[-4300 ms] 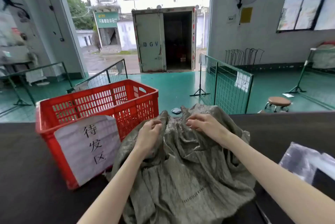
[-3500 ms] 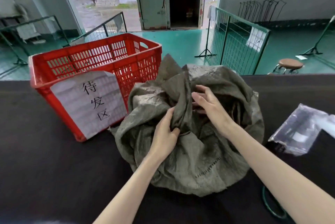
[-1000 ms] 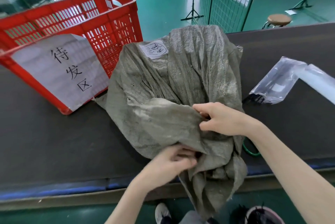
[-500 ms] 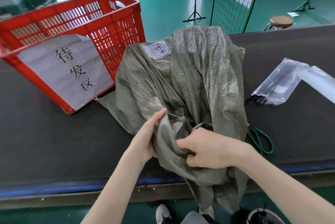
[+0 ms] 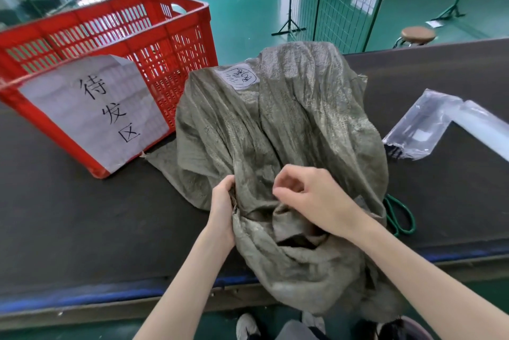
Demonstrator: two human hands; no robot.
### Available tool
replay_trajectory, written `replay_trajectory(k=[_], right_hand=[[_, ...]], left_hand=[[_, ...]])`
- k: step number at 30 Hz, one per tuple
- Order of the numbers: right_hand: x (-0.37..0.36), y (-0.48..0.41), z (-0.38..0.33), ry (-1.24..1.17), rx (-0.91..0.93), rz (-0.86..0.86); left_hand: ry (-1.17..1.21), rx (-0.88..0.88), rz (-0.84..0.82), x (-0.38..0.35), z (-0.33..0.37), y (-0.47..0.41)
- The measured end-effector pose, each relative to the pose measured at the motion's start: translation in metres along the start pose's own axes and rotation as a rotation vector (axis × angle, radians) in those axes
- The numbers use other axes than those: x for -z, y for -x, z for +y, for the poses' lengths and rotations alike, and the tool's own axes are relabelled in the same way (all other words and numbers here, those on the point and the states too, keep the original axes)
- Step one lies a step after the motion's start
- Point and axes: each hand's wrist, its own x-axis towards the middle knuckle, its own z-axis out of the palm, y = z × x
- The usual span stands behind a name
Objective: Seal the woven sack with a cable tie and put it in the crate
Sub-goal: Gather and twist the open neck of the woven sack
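I was gathering the mouth of the grey-green woven sack, lying at 3 o'clock of the red lattice crate, left hand pinching its folds, right hand loosely curled above; next, bunching a neck for a tie.

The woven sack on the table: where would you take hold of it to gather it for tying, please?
Probably at the loose open mouth that hangs over the near table edge, coming from the near side. The woven sack lies with its labelled end away; the left hand pinches the mouth's left fold, the right hand hovers beside it.
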Motion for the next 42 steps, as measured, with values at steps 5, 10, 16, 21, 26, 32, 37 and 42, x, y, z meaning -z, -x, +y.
replay_trajectory(k=[5,10,16,21,26,32,37,42], right_hand=[[-0.003,-0.015,0.017,0.398,-0.181,-0.286],[-0.020,-0.016,0.029,0.356,-0.241,-0.511],[-0.025,-0.013,0.030,0.094,-0.130,-0.394],[-0.028,-0.008,0.009,0.007,0.024,-0.376],[-0.038,-0.008,0.004,0.017,0.011,-0.430],[-0.035,-0.008,0.007,0.020,-0.022,-0.398],[-0.017,-0.010,0.011,-0.191,-0.089,0.122],[0.004,-0.020,0.038,0.096,-0.182,0.300]], left_hand=[[0.014,0.018,-0.092,0.007,0.001,0.003],[-0.167,0.034,0.075,0.019,-0.006,-0.010],[-0.212,0.040,0.187,0.019,-0.016,-0.017],[-0.084,0.040,-0.034,0.000,-0.008,-0.015],[-0.137,-0.041,0.047,0.002,0.006,-0.024],[-0.349,-0.214,0.274,0.005,0.003,-0.038],[-0.311,-0.252,0.287,0.000,0.002,-0.038],[-0.213,-0.204,0.236,0.002,-0.002,-0.040]])
